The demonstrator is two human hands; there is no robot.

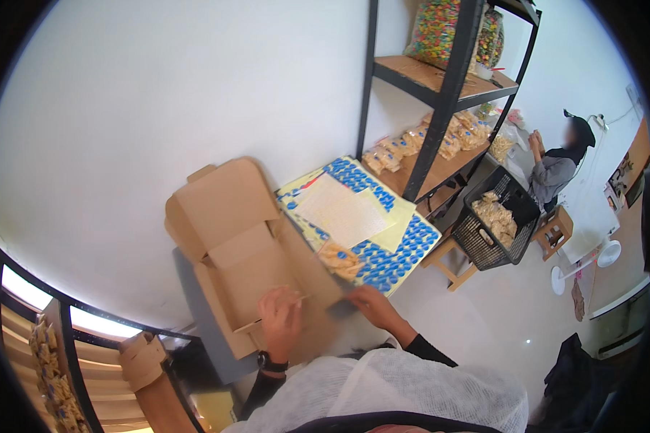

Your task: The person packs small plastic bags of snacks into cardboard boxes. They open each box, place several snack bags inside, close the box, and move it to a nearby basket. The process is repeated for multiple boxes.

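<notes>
Before me lies an open cardboard box (249, 270), its lid tilted back towards the wall. My left hand (280, 319), with a black watch at the wrist, is over the box's near side; whether it grips anything is unclear. My right hand (371, 306) is by the near corner of a brown cardboard piece, close to a small dark blurred thing; its hold cannot be made out. Just beyond it, a clear packet of pale snack sticks (340, 260) with a blue label lies on sheets of round blue stickers (392, 260). Pale backing sheets (349, 216) overlap the stickers.
A black metal shelf (439, 119) with packed snacks stands beyond the stickers. A black plastic basket (479, 243) of packets rests on a wooden stool (449, 265). Another person (555, 173) is at the far right. A tall cardboard box (157, 379) stands lower left.
</notes>
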